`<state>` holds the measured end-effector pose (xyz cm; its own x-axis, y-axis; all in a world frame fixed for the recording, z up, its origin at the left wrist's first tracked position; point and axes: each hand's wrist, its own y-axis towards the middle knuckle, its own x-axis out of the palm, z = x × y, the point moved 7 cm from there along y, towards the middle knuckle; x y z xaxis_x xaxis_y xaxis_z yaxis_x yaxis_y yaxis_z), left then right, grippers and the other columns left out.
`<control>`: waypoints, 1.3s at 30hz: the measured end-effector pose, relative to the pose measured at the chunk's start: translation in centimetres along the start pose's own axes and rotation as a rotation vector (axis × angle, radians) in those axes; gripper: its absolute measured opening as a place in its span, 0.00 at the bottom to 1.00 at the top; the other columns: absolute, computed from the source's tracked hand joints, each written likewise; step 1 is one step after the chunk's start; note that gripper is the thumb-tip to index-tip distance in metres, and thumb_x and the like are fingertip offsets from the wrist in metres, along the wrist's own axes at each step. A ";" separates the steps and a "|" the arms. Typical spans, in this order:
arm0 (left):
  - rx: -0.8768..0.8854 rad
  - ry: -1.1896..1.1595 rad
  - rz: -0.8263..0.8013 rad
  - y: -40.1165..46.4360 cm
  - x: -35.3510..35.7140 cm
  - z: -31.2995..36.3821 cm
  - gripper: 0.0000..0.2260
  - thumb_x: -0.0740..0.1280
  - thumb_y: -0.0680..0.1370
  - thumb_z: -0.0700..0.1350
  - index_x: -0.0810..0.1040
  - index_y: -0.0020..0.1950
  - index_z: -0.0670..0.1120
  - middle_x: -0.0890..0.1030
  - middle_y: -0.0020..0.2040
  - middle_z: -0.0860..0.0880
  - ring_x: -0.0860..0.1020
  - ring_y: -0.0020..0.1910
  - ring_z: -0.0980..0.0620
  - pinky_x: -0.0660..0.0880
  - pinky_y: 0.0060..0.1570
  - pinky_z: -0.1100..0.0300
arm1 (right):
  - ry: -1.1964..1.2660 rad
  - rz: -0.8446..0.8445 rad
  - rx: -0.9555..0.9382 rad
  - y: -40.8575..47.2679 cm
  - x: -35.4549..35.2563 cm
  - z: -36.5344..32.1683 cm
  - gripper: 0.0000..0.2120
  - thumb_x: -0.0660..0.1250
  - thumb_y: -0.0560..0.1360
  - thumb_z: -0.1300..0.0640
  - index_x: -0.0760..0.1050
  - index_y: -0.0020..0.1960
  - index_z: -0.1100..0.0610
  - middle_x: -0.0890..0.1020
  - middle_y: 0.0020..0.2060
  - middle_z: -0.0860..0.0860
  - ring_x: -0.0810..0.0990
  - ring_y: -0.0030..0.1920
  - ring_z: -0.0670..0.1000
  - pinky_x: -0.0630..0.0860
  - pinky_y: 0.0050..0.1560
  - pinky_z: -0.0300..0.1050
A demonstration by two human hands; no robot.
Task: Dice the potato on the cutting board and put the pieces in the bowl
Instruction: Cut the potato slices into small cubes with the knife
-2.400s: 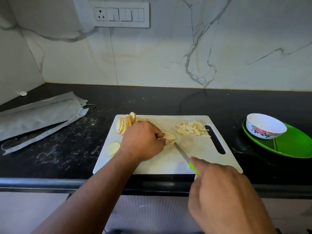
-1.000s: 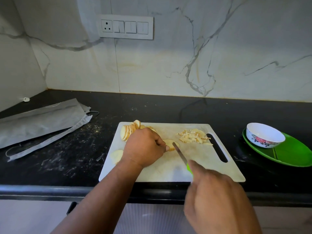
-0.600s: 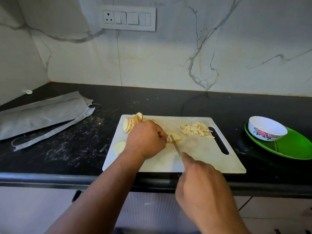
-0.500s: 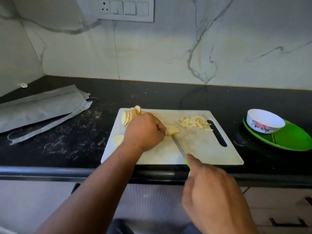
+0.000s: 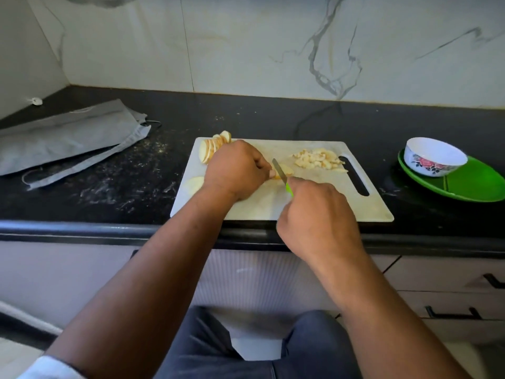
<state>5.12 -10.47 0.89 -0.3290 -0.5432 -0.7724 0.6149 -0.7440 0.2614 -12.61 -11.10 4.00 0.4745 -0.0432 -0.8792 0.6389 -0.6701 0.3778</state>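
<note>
Since half a second earlier, our right hand (image 5: pixel 318 214) had advanced the knife (image 5: pixel 279 170) into the potato slices (image 5: pixel 285 170) our left hand (image 5: pixel 236 170) pinched at frame centre on the cutting board (image 5: pixel 363 209); fingers curled round both. Dicing continued; bowl (image 5: pixel 434 155) unfilled.

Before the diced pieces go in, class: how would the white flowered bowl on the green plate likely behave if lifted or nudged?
The bowl looks small and shows nothing inside, so probably light. Its glossy white wall suggests a smooth, possibly slippery and breakable surface. It sits on the green plate, near its left end, so a nudge may slide it rather than tip it.
</note>
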 end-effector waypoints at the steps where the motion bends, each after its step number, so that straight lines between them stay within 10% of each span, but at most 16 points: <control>1: 0.001 0.005 -0.004 0.0 0.0 0.0 0.05 0.77 0.76 0.53 0.89 0.46 0.54 0.86 0.43 0.59 0.81 0.43 0.58 0.81 0.50 0.56 | 0.006 0.000 -0.018 -0.8 -0.2 0.1 0.16 0.64 0.75 0.56 0.76 0.63 0.52 0.81 0.42 0.50 0.74 0.36 0.50 0.71 0.37 0.40; 39: -0.013 -0.004 -0.020 -0.1 0.0 -0.3 0.04 0.76 0.77 0.52 0.89 0.48 0.55 0.86 0.43 0.58 0.81 0.43 0.58 0.81 0.48 0.58 | 0.011 -0.007 -0.045 -2.8 0.3 -0.4 0.24 0.60 0.78 0.53 0.67 0.73 0.50 0.75 0.38 0.46 0.69 0.35 0.45 0.60 0.31 0.30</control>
<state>5.23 -10.27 0.72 -0.3447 -0.5297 -0.7750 0.6171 -0.7500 0.2381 -14.02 -8.91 2.79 0.4762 -0.0304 -0.8788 0.6687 -0.6366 0.3843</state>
